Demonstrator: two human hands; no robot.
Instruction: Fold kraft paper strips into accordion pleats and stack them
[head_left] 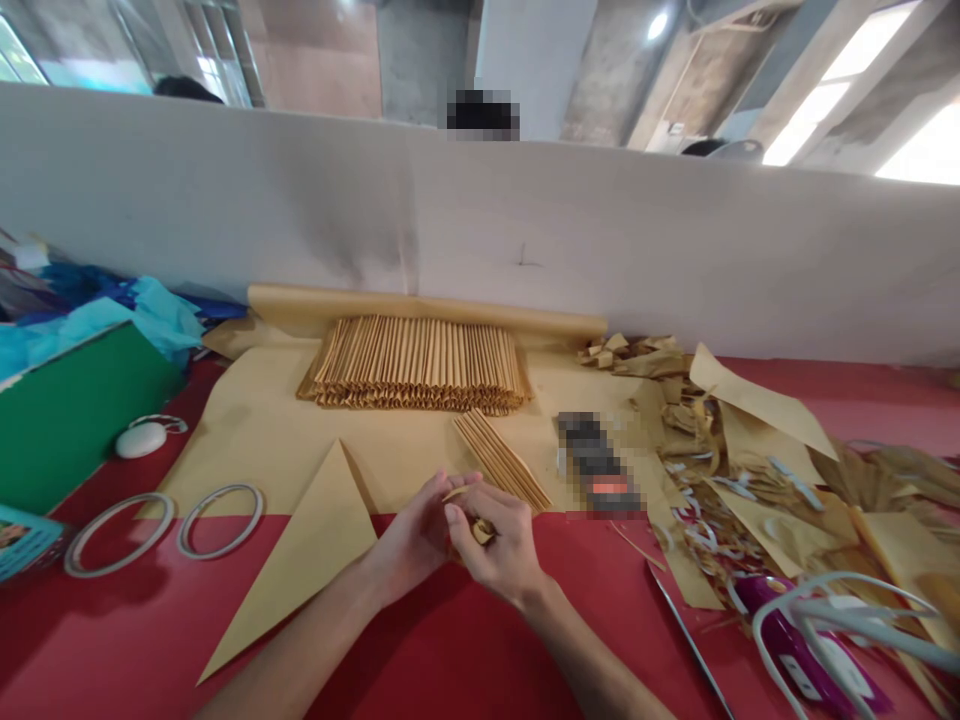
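My left hand (418, 540) and my right hand (506, 545) meet over the front edge of the brown paper sheet. Between them is a small curled piece of brown paper (481, 528), with the right thumb and fingers wrapped round it. The left fingers are closed against the same piece, their tips partly hidden behind it. Just beyond the right hand lies a narrow pleated paper strip (501, 460). A flat, pointed piece of brown paper (296, 570) rests beside my left forearm. Farther back stands a wide stack of pleated paper (420, 360).
A paper roll (427, 308) lies along the white partition (300, 210). At left are two tape rings (120, 535), a white round device (141, 438) and a green board (82, 410). Paper scraps (780, 490), a thin metal strip (686, 640) and a corded purple tool (810, 650) lie right.
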